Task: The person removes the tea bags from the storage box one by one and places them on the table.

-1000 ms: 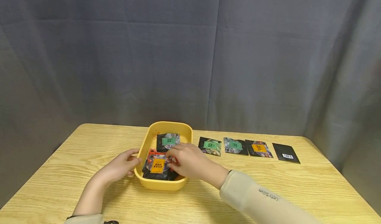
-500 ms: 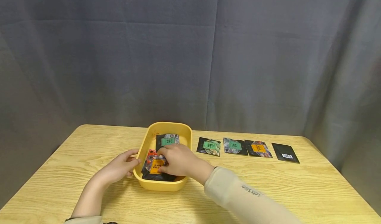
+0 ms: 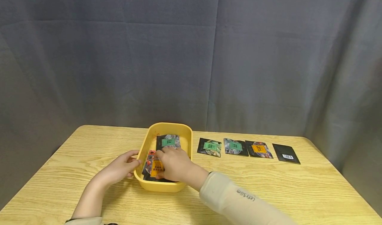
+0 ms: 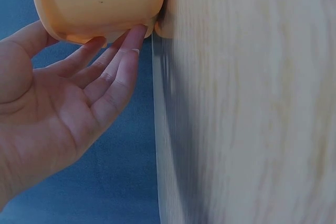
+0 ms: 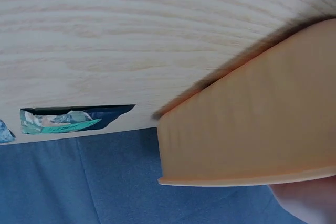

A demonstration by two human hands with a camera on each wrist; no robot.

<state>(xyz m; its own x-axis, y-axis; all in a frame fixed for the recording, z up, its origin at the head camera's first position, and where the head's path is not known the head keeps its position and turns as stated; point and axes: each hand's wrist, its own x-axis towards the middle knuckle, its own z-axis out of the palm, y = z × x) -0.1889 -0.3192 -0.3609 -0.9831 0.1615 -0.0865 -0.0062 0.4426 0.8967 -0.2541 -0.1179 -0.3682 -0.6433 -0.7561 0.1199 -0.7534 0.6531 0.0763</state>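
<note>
A yellow plastic bin stands on the table. My left hand holds its left rim, thumb at the edge and fingers against the outer wall, as the left wrist view also shows. Inside lie a black packet with a green label at the back and overlapping packets in front. My right hand reaches into the bin, over a packet with an orange label. Its thumb and forefinger touch that packet; the other fingertips are hidden. In the right wrist view the bin's wall covers most of the hand.
Right of the bin lie, in a row, a green-labelled packet, another green-labelled packet, an orange-labelled packet and a black packet with a barcode. A grey curtain hangs behind the wooden table.
My right hand first moved left over the orange-labelled packet, then came slightly back toward the near right, still inside the bin. The left hand has stayed at the rim.
</note>
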